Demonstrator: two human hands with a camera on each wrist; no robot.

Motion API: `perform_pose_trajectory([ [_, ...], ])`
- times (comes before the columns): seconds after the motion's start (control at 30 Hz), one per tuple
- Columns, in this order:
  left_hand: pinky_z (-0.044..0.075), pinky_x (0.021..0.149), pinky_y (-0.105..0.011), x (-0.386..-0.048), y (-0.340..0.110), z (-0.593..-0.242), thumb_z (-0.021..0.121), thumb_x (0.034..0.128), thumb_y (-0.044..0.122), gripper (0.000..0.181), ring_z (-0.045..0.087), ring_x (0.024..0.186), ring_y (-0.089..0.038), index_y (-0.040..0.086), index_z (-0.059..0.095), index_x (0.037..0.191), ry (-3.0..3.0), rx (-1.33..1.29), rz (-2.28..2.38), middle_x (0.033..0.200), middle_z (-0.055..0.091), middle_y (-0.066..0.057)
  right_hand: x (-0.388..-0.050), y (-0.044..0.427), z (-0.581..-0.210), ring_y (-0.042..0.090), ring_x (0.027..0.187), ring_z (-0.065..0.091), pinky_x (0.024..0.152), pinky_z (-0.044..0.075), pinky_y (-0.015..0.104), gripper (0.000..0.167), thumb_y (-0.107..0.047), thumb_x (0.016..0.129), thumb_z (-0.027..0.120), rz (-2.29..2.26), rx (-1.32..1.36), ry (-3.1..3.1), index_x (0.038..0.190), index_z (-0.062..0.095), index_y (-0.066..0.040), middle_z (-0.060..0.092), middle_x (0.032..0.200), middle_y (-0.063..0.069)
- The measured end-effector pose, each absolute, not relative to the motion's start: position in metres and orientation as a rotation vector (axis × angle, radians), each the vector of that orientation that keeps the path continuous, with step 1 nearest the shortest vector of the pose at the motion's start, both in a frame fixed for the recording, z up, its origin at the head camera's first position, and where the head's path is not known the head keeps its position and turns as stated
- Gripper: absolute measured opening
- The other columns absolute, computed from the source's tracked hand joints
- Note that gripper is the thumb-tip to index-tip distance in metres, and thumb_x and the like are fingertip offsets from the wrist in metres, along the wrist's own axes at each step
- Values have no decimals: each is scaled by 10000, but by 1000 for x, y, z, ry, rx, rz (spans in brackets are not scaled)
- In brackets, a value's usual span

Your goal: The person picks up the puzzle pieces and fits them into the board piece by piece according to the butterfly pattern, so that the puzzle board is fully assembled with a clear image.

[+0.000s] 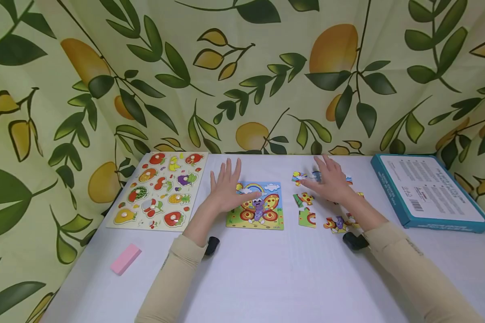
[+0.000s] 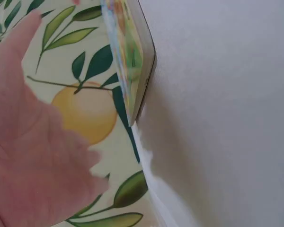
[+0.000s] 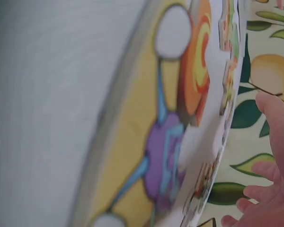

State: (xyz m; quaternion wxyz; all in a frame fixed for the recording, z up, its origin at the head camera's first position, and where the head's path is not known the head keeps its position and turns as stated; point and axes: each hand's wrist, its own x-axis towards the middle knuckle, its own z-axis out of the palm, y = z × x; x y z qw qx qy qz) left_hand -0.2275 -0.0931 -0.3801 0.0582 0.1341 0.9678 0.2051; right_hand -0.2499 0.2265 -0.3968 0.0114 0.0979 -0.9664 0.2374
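A square butterfly puzzle board (image 1: 258, 216) lies on the table, its edge (image 2: 135, 61) showing in the left wrist view. Over its upper left part my left hand (image 1: 226, 190) is spread with straight fingers, holding nothing. Farther right, my right hand (image 1: 329, 181) hovers with extended fingers above loose puzzle pieces (image 1: 307, 218), hiding some of them. One piece carrying a purple butterfly body (image 3: 165, 156) is close up in the right wrist view, with the right hand (image 3: 270, 189) beyond it. Whether either hand touches anything below it, I cannot tell.
On the left lies a fruit peg puzzle board (image 1: 157, 193) with several knobbed fruits. A pink block (image 1: 125, 259) sits nearer the front left. At the right is a teal-edged box (image 1: 432, 190). Behind the white table (image 1: 266, 278) hangs a leaf-and-fruit patterned curtain (image 1: 242, 80).
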Motion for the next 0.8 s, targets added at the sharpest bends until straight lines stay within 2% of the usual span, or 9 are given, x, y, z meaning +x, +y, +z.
perform_pose_trajectory([
  [0.23,47,1179,-491,-211,-109,-387,676,818,600,1201,-63,1480,-310,41,-100,1545,2651,425,726,1614,-101,-167,-257,218,-399,496,1357,200,1073,231,651,679,-335,901,697,787,408,-3036,1405,456,51,295,1488,301],
  [0.37,67,1186,-440,-208,-116,-392,731,796,548,1218,-70,1483,-273,2,-63,1541,2577,446,709,1617,-82,-160,-262,216,-400,501,1313,251,1053,262,641,514,-285,888,720,785,414,-3030,1268,596,39,389,1413,311],
  [0.8,41,1189,-417,-206,-120,-395,767,810,460,1148,-74,1483,-276,-17,24,1544,2578,533,686,1619,-43,-162,-270,210,-396,468,1289,236,1043,269,603,516,-275,873,744,879,291,-3088,1231,562,49,436,1357,289],
])
